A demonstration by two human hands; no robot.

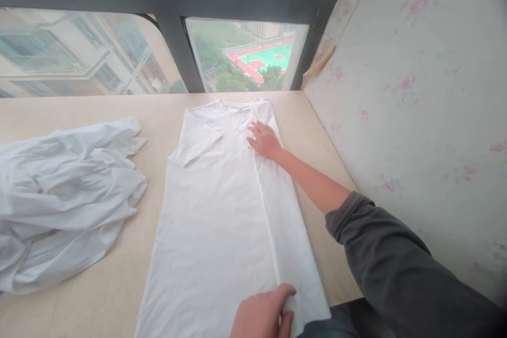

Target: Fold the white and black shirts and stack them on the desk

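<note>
A white short-sleeved shirt (214,211) lies face down or face up, I cannot tell which, with its collar toward the window. Its right side is folded inward along a long lengthwise crease, while the left sleeve lies folded across the body. My right hand (263,140) rests flat near the collar, fingers spread over the folded part. Close to me, my left hand (263,312) is at the lower end of the crease, with thumb and fingers curled on the cloth. Part of that hand is cut off by the bottom of the picture.
A crumpled heap of white cloth (63,195) lies to the left on the pale wooden surface (138,259). Dark-framed windows (245,0) stand at the back. On the right is a wall with flowered wallpaper (428,95), its edge peeling near the window.
</note>
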